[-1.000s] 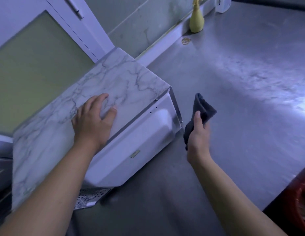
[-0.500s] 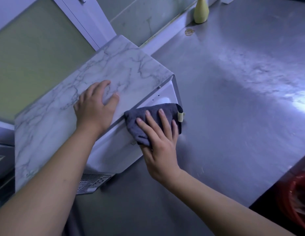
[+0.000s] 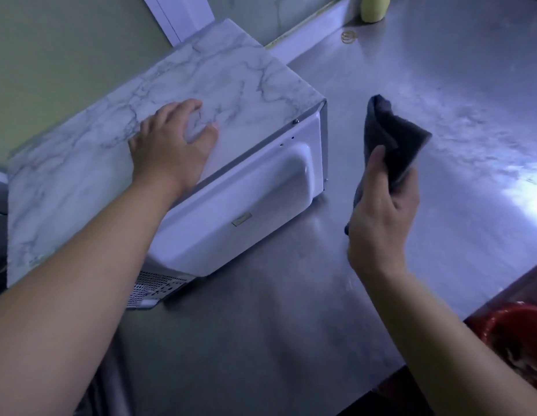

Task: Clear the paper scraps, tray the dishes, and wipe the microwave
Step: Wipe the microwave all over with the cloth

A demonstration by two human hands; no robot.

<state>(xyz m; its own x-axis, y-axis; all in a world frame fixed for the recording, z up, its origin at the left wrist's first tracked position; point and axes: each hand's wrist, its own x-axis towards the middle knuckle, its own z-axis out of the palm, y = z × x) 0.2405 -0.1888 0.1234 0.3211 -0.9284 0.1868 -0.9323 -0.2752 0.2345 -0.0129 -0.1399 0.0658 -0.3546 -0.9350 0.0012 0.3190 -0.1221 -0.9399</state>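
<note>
The white microwave [image 3: 240,199] stands on the steel counter with a marble-patterned top [image 3: 225,76]; its white side panel faces me. My left hand [image 3: 171,148] rests on the marble top near the front edge, fingers slightly bent. My right hand [image 3: 381,211] grips a folded dark grey cloth [image 3: 390,139] in the air to the right of the microwave, apart from it. No paper scraps, dishes or tray are in view.
The steel counter [image 3: 411,70] spreads to the right and toward me. A yellow bottle [image 3: 373,9] and a small wire ring [image 3: 348,36] sit by the back wall. A red bin [image 3: 513,340] is below the counter's right edge.
Half a second ago my right hand pressed the cloth against the microwave's side; now it has lifted off to the right with the cloth. My left hand stays on the top.
</note>
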